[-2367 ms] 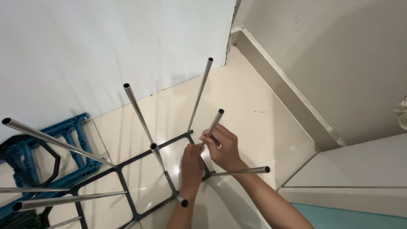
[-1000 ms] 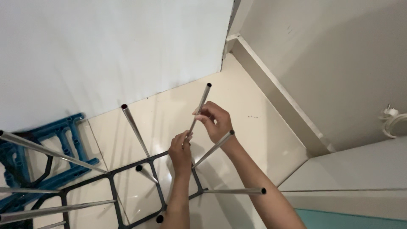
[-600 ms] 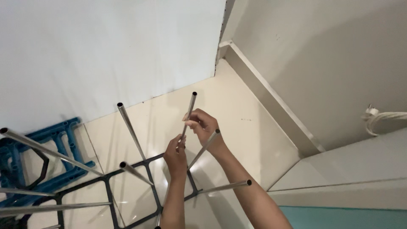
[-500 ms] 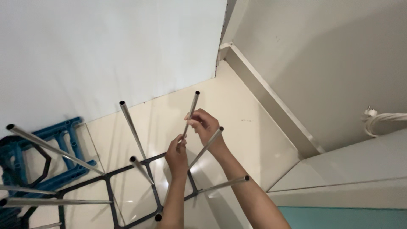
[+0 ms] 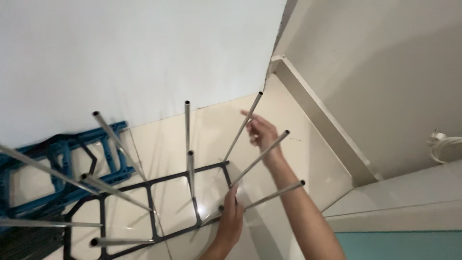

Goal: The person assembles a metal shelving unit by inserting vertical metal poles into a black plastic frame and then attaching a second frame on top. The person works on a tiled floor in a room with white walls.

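On the floor [image 5: 269, 125], near the corner where the two walls meet, lies a black grid frame [image 5: 159, 207] from which several steel tubes rise at splayed angles. The far-corner tube [image 5: 243, 127] leans toward the wall [image 5: 120, 53]. The right hand [image 5: 262, 131] is raised beside its upper part, fingers spread wide and gripping nothing; whether a fingertip brushes the tube cannot be told. The left hand [image 5: 231, 219] reaches down to the frame's near edge, fingers narrowed at a tube socket, the grip itself hidden. To seat a tube well, hold the frame flat with the lower hand and guide the tube straight along its socket axis, not sideways. A blue plastic frame [image 5: 62, 163] lies against the wall, left of the grid.
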